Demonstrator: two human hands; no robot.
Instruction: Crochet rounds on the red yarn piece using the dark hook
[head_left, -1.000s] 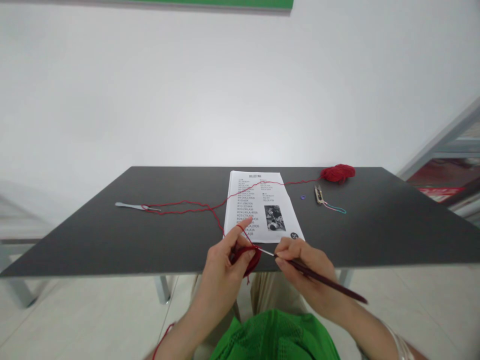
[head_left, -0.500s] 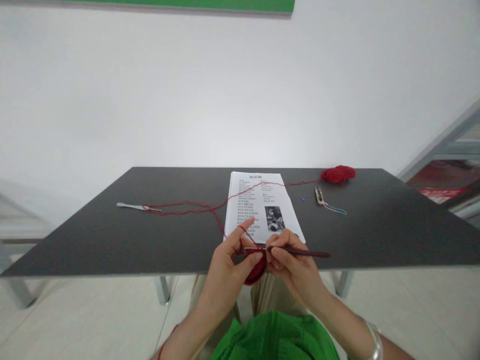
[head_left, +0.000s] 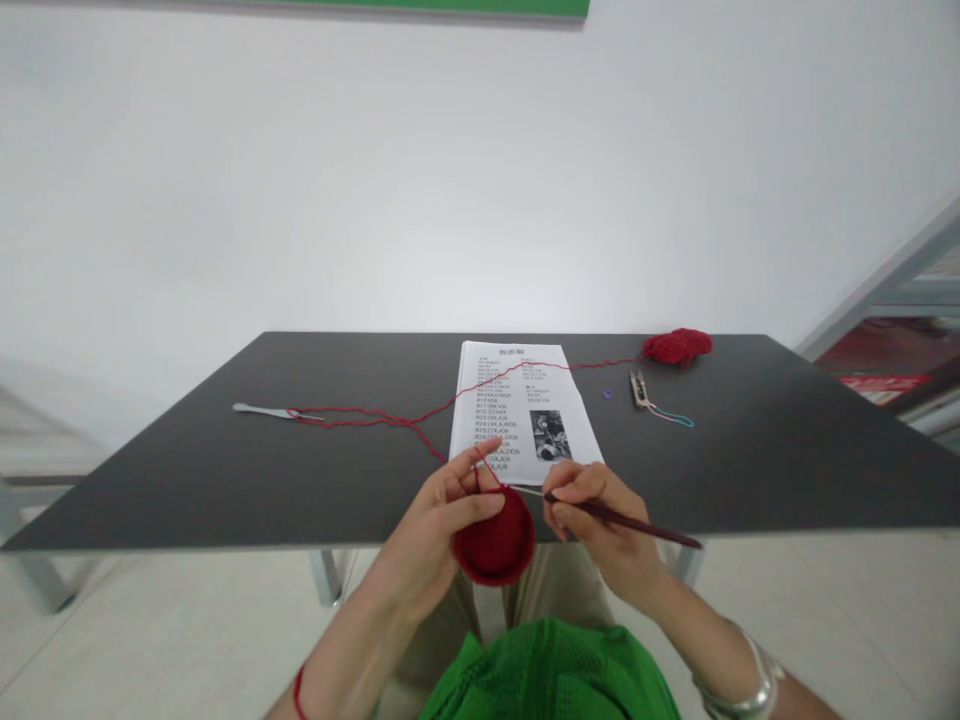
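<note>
Pinched by its upper left edge, a round, cup-like piece of red crochet (head_left: 495,540) hangs from my left hand (head_left: 442,520). Red yarn runs over that hand's raised index finger down to the top edge of the piece. My right hand (head_left: 600,515) grips a crochet hook (head_left: 645,526) with a dark brown handle, held like a pen and slanting down to the right. Its thin metal tip meets the top edge of the crochet; whether it sits inside a stitch I cannot tell. Behind both hands lies a printed pattern sheet (head_left: 514,400).
On the black table (head_left: 360,370), a red yarn ball (head_left: 677,347) lies at the far right, its strand crossing the sheet. Thread snips (head_left: 639,390) with a looped cord and a small purple ring (head_left: 607,395) are nearby. A pale, slim tool (head_left: 262,411) lies left, yarn around its end.
My right hand has moved right and the hook now slants more steeply. My left hand has shifted slightly left and turned the crochet piece, so more of its round face shows.
</note>
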